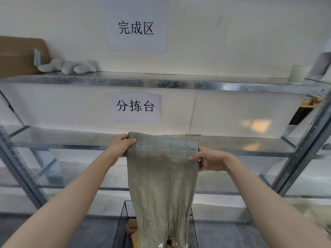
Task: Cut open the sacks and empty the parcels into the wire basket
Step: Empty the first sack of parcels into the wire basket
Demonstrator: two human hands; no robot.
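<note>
Both hands hold a grey-green woven sack (162, 176) up by its top end, in front of a metal rack (161, 83). The left hand (120, 144) grips the top left corner, thumb over the front; the right hand (209, 159) pinches the right edge, a little lower. The sack hangs down into a black wire basket (123, 221) on the floor, where brown parcels (132, 225) show through the mesh. Two paper signs (136, 28) hang on the wall behind the rack.

The grey-green woven sack (162, 176) hangs limp between my left hand (120, 145) and right hand (209, 159). Below them its lower end enters the black wire basket (121, 226), which contains brown parcels (131, 225).
</note>
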